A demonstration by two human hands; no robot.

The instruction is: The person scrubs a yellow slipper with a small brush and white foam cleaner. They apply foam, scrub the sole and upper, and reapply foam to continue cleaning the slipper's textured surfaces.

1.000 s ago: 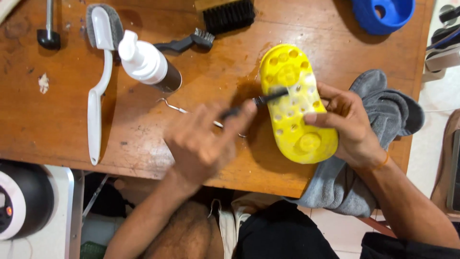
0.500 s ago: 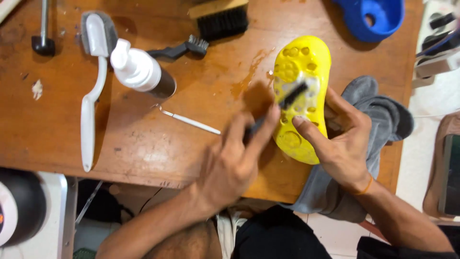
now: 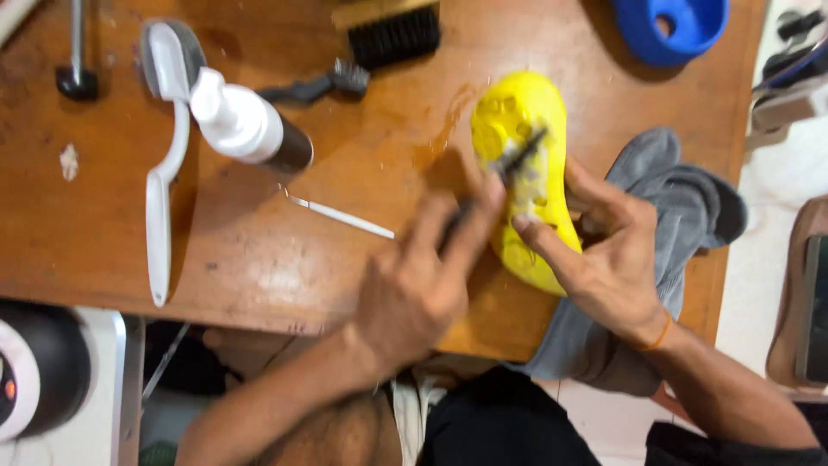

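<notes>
A yellow foam clog (image 3: 523,121) with holes lies on the wooden table (image 3: 259,250), foamy on top. My left hand (image 3: 423,289) grips a small dark brush (image 3: 511,160) whose head rests on the clog's upper side. My right hand (image 3: 608,259) holds the clog's heel end and steadies it, thumb on the side. A grey cloth (image 3: 681,211) lies under and to the right of that hand, hanging over the table edge.
A white pump bottle (image 3: 246,128) lies on its side at the upper left, beside a long white-handled brush (image 3: 164,164). A black bristle brush (image 3: 392,33) and a small dark brush (image 3: 319,84) sit at the back. A blue container (image 3: 668,30) is at the far right. A thin white stick (image 3: 341,216) lies mid-table.
The view shifted left and the clog turned more on its side. My left hand moved the brush from the clog's middle up toward its toe end.
</notes>
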